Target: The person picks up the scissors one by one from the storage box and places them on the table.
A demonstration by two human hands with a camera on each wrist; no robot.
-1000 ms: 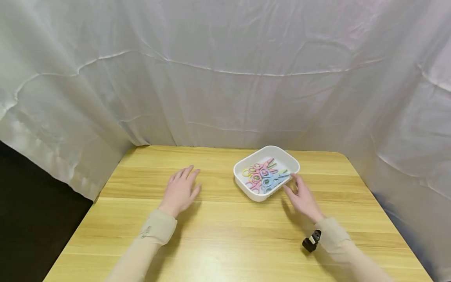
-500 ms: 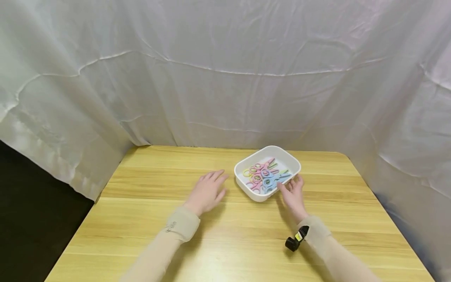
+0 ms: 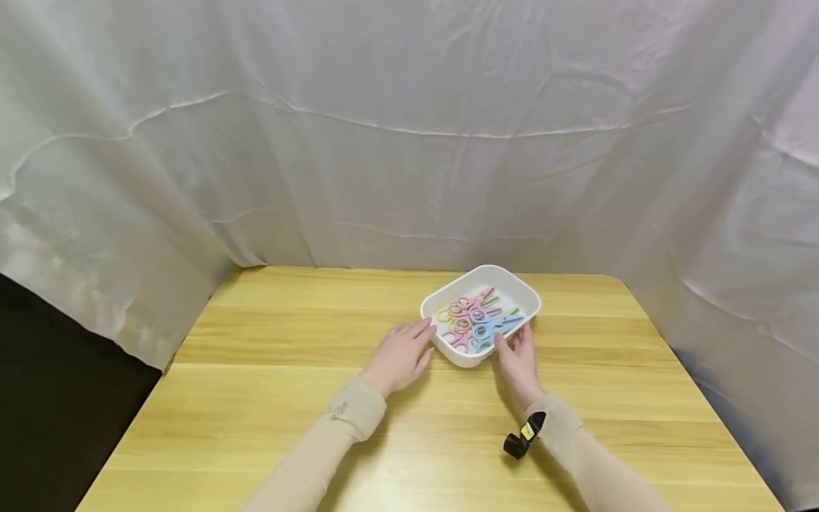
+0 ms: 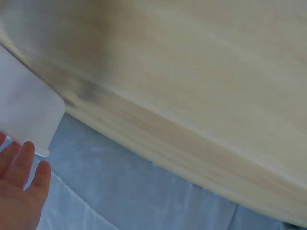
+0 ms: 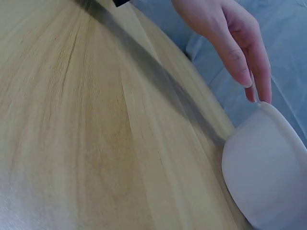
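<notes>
A white plastic bin (image 3: 466, 360) with rounded corners stands on the table, holding several small scissors. Pink scissors (image 3: 476, 301), blue scissors (image 3: 489, 327) and bits of yellow and green show inside. My left hand (image 3: 395, 357) reaches the bin's left side, fairly straight fingertips at its rim. At the near right edge is my right hand (image 3: 520, 368), its thumb by the rim and its fingers along the outside. In the right wrist view a fingertip meets the rim of the bin (image 5: 264, 172), while the thumb hangs clear. The left wrist view shows the bin's outer wall (image 4: 29, 100) beside relaxed fingers.
The wooden table (image 3: 288, 341) spreads around the bin. Pale grey curtains (image 3: 409, 192) hang behind it and at both sides. A black camera mount (image 3: 525, 435) sticks out from the right wrist. A dark area (image 3: 51, 398) lies beyond the left edge.
My left hand has moved right across the table to the bin. The right hand has shifted left along the bin's near right side. The bin stays nearly in place.
</notes>
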